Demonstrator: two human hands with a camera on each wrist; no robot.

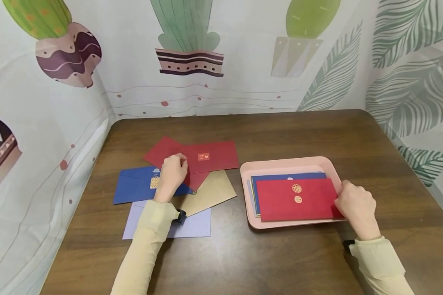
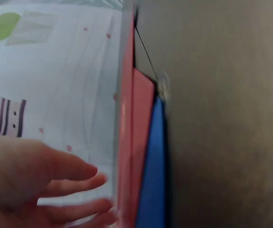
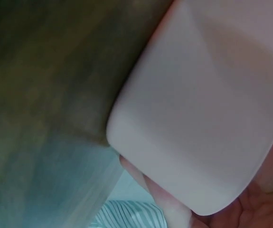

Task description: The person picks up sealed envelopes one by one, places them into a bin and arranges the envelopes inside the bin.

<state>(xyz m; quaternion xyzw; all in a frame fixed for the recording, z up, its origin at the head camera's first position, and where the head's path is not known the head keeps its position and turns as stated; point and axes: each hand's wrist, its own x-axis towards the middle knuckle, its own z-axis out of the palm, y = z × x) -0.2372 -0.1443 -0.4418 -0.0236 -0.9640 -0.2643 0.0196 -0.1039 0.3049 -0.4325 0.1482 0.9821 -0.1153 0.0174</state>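
My left hand (image 1: 172,174) is over a loose pile of envelopes, nearest a red envelope (image 1: 217,156) with a small heart label. In the left wrist view, its fingers (image 2: 81,183) are loosely extended with nothing between them; whether the tips touch the red paper I cannot tell. Around it lie a blue envelope (image 1: 133,186), a gold envelope (image 1: 215,190) and a lilac envelope (image 1: 192,229), partly overlapping. My right hand (image 1: 358,209) grips the right end of a pink tray (image 1: 256,222), whose pale outer surface fills much of the right wrist view.
Inside the tray, a red envelope (image 1: 299,209) with gold print lies on a blue envelope (image 1: 267,178) and other envelopes. A brown wooden table (image 1: 266,262) carries everything. Behind it hangs a white cloth (image 1: 243,90) printed with cacti and leaves.
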